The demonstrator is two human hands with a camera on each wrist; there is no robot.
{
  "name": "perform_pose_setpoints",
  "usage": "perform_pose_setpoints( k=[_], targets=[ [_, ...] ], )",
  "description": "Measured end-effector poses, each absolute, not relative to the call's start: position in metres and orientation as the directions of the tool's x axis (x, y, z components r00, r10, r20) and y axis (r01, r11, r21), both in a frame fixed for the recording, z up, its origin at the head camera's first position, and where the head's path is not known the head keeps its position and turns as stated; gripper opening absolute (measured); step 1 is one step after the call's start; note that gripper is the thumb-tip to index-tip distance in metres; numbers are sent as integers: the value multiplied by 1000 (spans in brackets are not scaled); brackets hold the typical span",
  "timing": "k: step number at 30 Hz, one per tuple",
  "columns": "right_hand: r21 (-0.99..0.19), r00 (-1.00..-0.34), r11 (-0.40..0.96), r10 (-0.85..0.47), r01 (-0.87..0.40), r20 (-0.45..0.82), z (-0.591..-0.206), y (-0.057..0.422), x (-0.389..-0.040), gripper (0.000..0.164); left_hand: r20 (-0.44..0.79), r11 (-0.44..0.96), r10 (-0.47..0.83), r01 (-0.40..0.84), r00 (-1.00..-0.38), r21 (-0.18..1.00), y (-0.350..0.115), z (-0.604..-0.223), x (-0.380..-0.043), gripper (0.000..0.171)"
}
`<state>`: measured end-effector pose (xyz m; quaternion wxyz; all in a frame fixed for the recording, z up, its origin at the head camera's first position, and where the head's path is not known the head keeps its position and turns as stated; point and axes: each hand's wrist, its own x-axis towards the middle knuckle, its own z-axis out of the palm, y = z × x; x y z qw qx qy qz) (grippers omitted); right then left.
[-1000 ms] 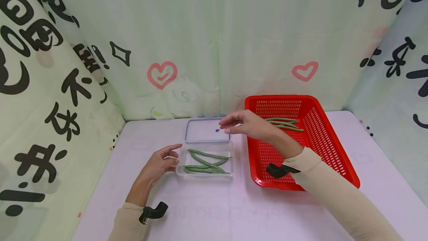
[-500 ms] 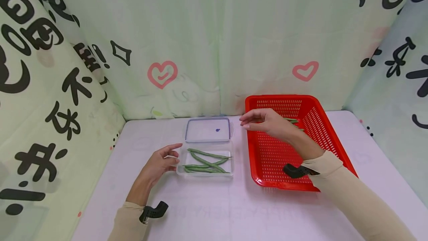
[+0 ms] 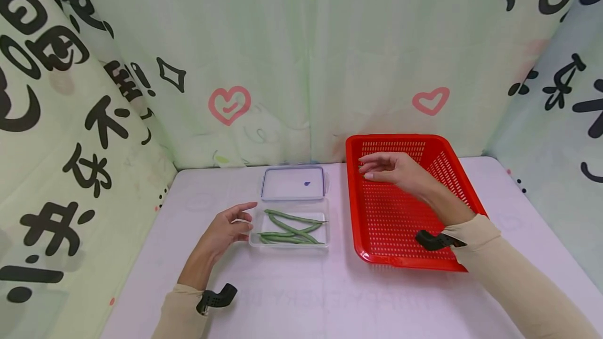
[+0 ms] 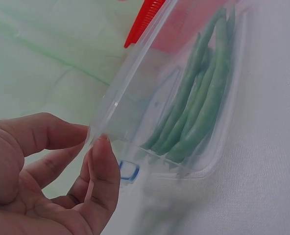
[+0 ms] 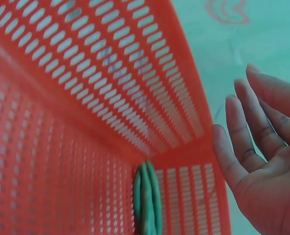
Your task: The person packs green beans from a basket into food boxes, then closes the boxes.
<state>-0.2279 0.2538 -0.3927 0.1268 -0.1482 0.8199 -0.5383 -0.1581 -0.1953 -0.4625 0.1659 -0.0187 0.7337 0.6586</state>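
Green beans [image 3: 294, 218] lie in a clear plastic food container [image 3: 326, 226], some crossing each other. My left hand [image 3: 229, 232] is at the container's left end, its fingertips [image 4: 102, 143] pinching the rim. Above the far left part of the red basket [image 3: 356, 213] hovers my right hand [image 3: 393, 171], fingers loosely bent, nothing in them. A few more green beans [image 5: 147, 198] lie together in the basket's corner, seen below the hand in the right wrist view. From the head view, the right hand hides those beans.
The container's lid [image 3: 292, 183] with a blue-purple seal lies flipped back behind it on the pale table [image 3: 287, 297]. Printed cloth walls [image 3: 282, 67] enclose the table at the back and both sides. The basket's walls rise around its beans.
My right hand has moved right, from over the lid to above the basket, and now covers the beans there. The left hand and the container have stayed in place.
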Motion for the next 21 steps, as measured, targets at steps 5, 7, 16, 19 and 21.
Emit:
perform_pose_setpoints(
  k=[5, 7, 16, 19, 21],
  targets=[
    [-918, -936, 385, -350, -98, -47, -399, 270, -231, 46, -268, 132, 185, -246, -945, 960, -195, -463, -158, 59],
    [-912, -940, 399, -336, -92, -53, -401, 275, -233, 45, -269, 131, 185, -247, -945, 960, -195, -463, -158, 59],
    [-902, -953, 428, -289, -48, -86, -411, 289, -240, 52, -270, 126, 181, -250, -946, 960, -195, -464, -159, 61],
    [-909, -951, 416, -293, -30, -102, -414, 291, -242, 53, -271, 127, 180, -251, -946, 960, -195, -464, -159, 60],
    [-912, -947, 409, -301, -24, -110, -417, 293, -245, 53, -268, 130, 185, -246, -946, 960, -195, -465, -159, 60]
  ],
)
